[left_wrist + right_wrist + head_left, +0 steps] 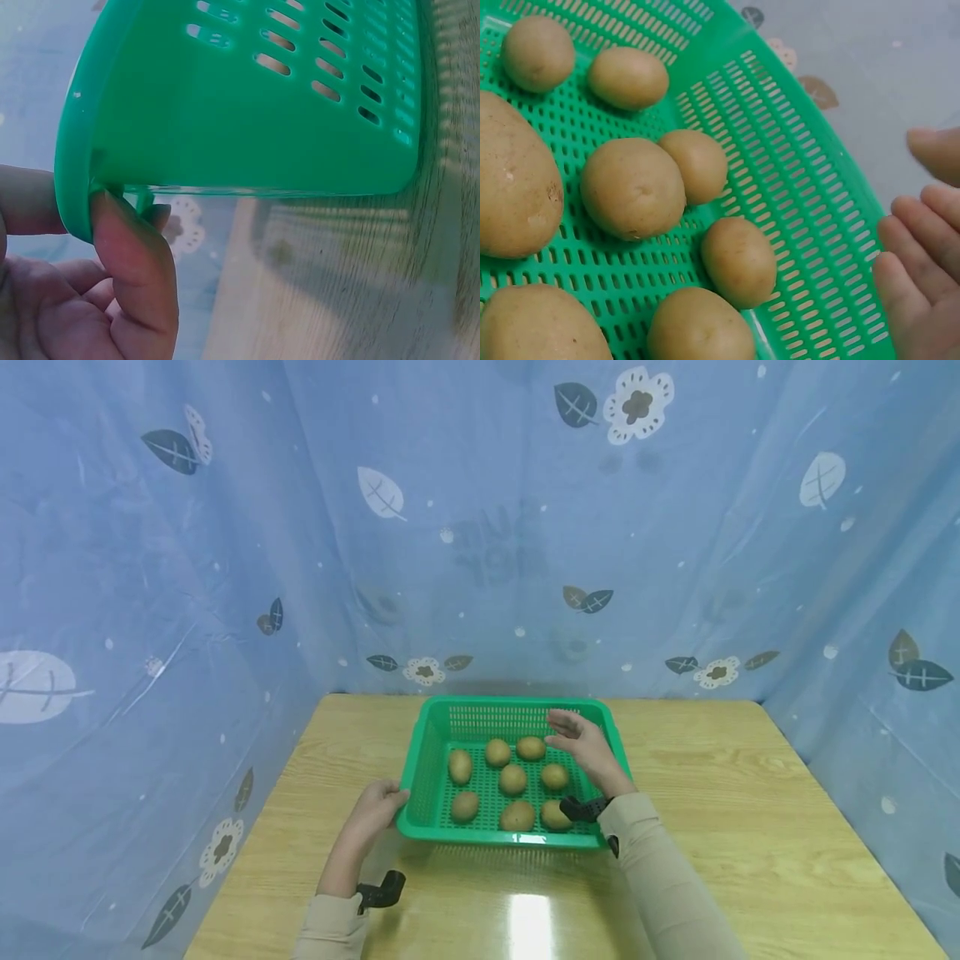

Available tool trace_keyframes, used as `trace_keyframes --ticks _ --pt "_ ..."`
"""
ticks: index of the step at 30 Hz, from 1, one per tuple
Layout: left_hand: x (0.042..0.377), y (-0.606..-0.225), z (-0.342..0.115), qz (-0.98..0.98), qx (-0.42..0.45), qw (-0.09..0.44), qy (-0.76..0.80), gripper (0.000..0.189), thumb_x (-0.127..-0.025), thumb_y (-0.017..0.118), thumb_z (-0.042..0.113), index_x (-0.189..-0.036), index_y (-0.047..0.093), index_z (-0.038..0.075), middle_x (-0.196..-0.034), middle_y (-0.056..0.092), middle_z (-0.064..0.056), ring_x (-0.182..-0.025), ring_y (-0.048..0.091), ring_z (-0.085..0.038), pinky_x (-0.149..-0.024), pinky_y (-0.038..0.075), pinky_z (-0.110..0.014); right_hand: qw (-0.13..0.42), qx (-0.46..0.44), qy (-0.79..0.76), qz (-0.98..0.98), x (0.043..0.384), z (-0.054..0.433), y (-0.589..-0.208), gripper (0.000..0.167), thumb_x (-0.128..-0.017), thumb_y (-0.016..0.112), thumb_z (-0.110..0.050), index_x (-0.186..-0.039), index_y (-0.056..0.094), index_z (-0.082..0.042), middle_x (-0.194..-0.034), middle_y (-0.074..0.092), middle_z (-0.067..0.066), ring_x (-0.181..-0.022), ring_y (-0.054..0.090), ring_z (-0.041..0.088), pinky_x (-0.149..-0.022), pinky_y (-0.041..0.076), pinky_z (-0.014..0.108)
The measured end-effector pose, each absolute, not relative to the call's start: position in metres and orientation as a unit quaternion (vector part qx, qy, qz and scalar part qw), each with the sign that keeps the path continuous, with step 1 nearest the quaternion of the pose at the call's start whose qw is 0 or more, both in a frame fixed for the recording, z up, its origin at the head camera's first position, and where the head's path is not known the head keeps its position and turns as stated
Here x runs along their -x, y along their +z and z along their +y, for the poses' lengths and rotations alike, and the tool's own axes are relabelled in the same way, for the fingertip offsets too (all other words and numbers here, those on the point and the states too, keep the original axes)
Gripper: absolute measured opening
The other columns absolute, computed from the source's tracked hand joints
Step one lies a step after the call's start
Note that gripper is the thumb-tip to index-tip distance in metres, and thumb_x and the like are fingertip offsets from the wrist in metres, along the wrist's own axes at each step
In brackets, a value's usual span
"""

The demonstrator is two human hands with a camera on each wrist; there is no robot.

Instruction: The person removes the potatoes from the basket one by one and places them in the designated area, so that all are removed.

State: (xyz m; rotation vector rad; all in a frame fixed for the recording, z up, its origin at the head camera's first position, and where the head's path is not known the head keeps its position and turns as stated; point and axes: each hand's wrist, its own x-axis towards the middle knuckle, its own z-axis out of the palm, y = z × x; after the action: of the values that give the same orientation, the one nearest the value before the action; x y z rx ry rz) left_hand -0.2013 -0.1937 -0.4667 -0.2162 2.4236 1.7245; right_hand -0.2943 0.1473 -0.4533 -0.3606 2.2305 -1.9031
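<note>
Nearest the head cam, beige L sleeve (330, 931) rises from the bottom edge, black wrist mount (384, 893) at its cuff. Blue leaf-and-flower curtain (112, 568) runs from far L round to R. L hand (372, 808) grips green basket (495, 838) by its L rim, nr the front corner; L wrist cam shows the rim pinched btwn thumb & fingers. Basket, slotted plastic, sits mid-pic on a wood-grain table (750, 793) w/ eight potatoes (513, 779) spread on its floor. From L: two along the L side, one behind the other; next, one twd the rear, one mid-basket, one at the front; then one nr the rear wall; at R two more, the front one partly hidden by a second wrist mount (583, 810). R hand (592, 756) hangs over the R rear part of the basket, apart from the potatoes, grip wide, fingers outstretched, bare inner side showing in R wrist cam. R sleeve (667, 877) slants down to the bottom edge.
</note>
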Motion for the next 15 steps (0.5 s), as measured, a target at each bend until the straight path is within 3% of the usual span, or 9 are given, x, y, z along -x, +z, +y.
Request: trace_keyframes --ticks 6,15 --pt "0.201 -0.464 -0.194 0.814 0.07 0.079 0.571 0.033 -0.098 0.044 0.01 -0.121 0.051 -0.013 -0.107 0.062 -0.022 -0.089 0.063 -0.02 -0.076 0.054 -0.036 0.114 0.118 -0.607 0.778 0.299 0.151 -0.458 0.061 -0.093 0.061 -0.017 -0.145 0.032 -0.005 -0.15 0.033 0.018 -0.139 0.031 0.035 -0.109 0.032 0.05" --pt "0.201 -0.463 -0.193 0.822 0.073 0.081 0.559 0.033 -0.098 0.045 0.011 -0.122 0.052 -0.011 -0.106 0.063 -0.019 -0.087 0.064 -0.018 -0.076 0.054 -0.035 0.167 0.117 -0.57 0.796 0.303 0.158 -0.464 0.057 -0.093 0.056 -0.004 -0.144 0.031 0.001 -0.149 0.033 0.023 -0.138 0.029 0.04 -0.108 0.031 0.053"
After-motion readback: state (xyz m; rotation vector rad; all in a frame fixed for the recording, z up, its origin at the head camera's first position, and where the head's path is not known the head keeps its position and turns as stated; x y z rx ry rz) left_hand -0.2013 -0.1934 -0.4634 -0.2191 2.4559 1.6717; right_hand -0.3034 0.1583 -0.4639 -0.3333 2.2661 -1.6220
